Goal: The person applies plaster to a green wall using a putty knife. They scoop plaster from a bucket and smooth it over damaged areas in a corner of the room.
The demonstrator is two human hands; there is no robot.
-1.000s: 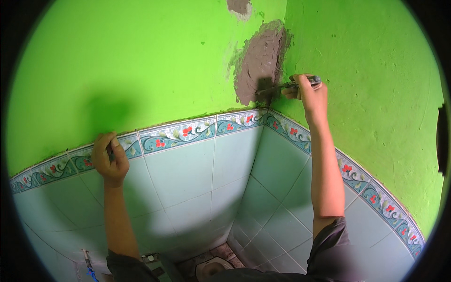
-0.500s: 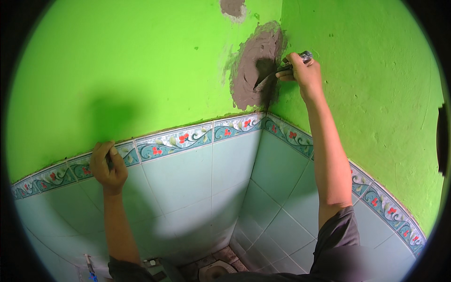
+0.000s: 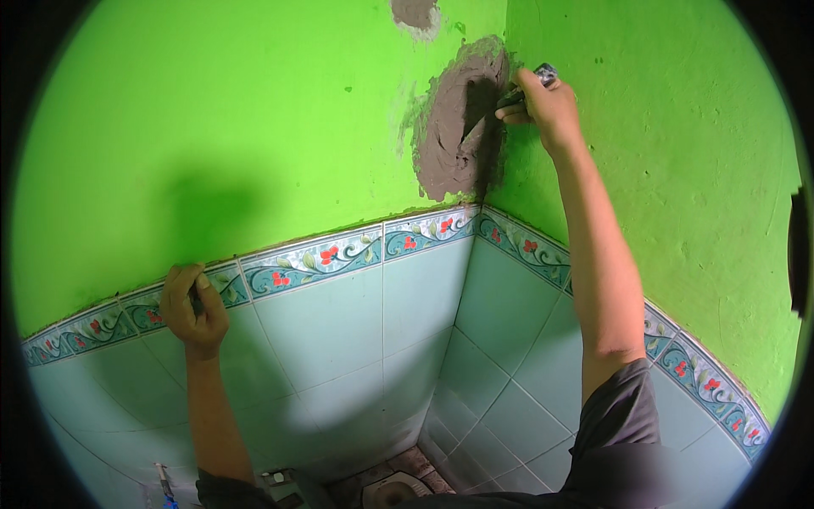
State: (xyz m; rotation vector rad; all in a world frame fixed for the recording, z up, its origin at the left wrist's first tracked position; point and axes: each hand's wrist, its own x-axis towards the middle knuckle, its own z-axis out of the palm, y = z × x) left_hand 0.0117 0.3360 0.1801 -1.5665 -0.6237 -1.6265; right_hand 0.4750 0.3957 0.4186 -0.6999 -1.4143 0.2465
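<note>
My right hand (image 3: 547,106) is closed round the dark handle of a small trowel (image 3: 477,126). Its blade slants down and left against a patch of wet grey-brown mortar (image 3: 443,153) on the green wall, beside the inner corner. A dark shadow falls across the patch next to the blade. Lower on the left, my left hand (image 3: 195,310) is held with its fingers curled in front of the flowered border tiles (image 3: 312,259). Whether anything is inside those fingers is hidden, and I cannot tell if the knuckles touch the wall.
A smaller mortar spot (image 3: 415,13) shows at the top edge. Pale green tiles (image 3: 318,331) cover both walls below the border. Down at the bottom are a squat toilet (image 3: 394,490) and a tap (image 3: 163,479) with a blue part. Something dark (image 3: 797,254) stands at the right rim.
My right hand has risen slightly along the corner, and the trowel blade has moved up with it over the mortar. The left hand stays nearly in place.
</note>
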